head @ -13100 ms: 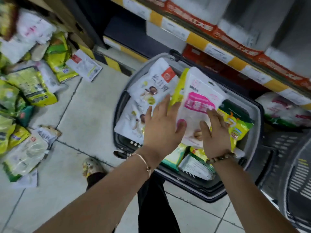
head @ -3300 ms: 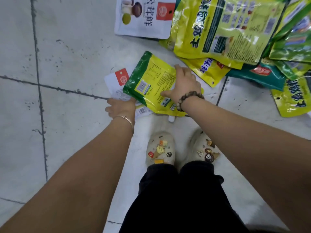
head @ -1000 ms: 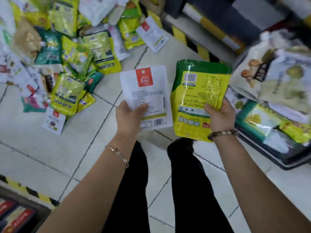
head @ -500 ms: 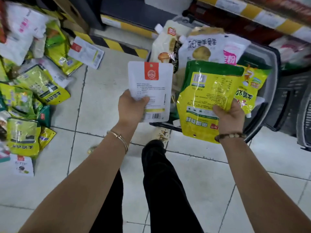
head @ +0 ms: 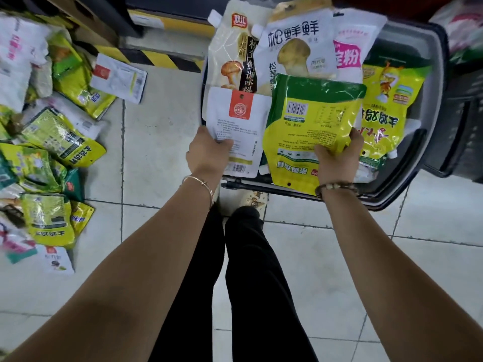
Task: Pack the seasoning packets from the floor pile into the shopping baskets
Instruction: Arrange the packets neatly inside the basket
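Observation:
My left hand (head: 207,150) grips a white packet with a red square label (head: 241,121) by its lower left corner. My right hand (head: 337,159) holds a green and yellow packet (head: 311,121) from below. Both packets hang over the near edge of a dark grey shopping basket (head: 413,152). Inside the basket stand several packets, among them white mushroom pouches (head: 298,45), a pink and white one (head: 350,48) and a yellow one (head: 389,97). The floor pile (head: 47,142) of yellow, green and white packets lies at the left.
A lone white packet (head: 119,78) lies on the tiles between pile and basket. A yellow-black striped shelf base (head: 162,56) runs along the far side. Another dark basket (head: 467,121) stands at the right edge. My legs and a shoe (head: 251,201) are just before the basket.
Over the last second I have turned from the pile toward the basket, and both hands have carried their packets forward until they hang over its near edge.

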{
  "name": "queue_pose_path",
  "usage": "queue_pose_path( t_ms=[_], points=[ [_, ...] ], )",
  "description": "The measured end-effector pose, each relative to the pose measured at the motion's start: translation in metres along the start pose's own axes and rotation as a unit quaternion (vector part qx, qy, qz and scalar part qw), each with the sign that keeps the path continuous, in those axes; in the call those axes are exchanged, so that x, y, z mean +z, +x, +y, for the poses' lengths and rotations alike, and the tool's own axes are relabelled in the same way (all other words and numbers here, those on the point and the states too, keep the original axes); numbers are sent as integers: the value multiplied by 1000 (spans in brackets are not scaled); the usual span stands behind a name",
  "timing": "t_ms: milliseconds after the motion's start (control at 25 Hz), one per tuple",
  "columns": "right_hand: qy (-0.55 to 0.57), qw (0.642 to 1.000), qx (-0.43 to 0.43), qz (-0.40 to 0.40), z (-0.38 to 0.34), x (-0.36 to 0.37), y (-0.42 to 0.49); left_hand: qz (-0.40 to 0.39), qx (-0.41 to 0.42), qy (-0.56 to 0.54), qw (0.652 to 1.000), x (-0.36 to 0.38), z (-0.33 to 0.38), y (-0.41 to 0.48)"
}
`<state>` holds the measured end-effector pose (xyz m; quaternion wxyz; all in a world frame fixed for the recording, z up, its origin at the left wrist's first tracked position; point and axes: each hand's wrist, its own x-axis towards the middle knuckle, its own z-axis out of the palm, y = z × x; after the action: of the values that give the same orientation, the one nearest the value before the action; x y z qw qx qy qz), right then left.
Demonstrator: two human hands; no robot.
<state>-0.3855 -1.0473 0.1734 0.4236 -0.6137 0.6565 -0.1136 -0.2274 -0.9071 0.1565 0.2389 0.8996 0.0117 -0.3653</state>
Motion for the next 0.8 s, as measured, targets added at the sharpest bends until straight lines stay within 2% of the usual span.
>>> queue_pose_path(
  t_ms=[120, 200, 240, 320, 400, 440, 560, 680, 800],
  points=[
    [-33, 999, -20, 33, -4, 4, -2, 33, 56, 7, 998, -1, -1, -2],
    [-172, 978, -100, 60, -5, 7, -4, 67, 148, 89, 983, -5, -6, -5],
    [-257, 953, -156, 45, -7, 9, -6, 66, 206, 156, 964, -6, -10, -5],
    [-401, 875, -269, -44, -9, 15, -6, 24, 304, 270, 913, -5, -14, -6],
    [-483, 797, -339, -128, -9, 20, -1, -8, 362, 316, 877, 2, -13, -1],
    [-505, 775, -349, -152, -10, 21, 3, -10, 378, 330, 865, 6, -11, 3],
    [-533, 756, -329, -191, -15, 29, 15, -15, 360, 387, 849, 20, -1, 18],
    [-557, 737, -311, -224, -22, 46, 21, -6, 304, 413, 858, 37, 5, 32],
    [-559, 736, -308, -226, -24, 60, 24, -7, 288, 418, 861, 49, 6, 39]
  ],
)
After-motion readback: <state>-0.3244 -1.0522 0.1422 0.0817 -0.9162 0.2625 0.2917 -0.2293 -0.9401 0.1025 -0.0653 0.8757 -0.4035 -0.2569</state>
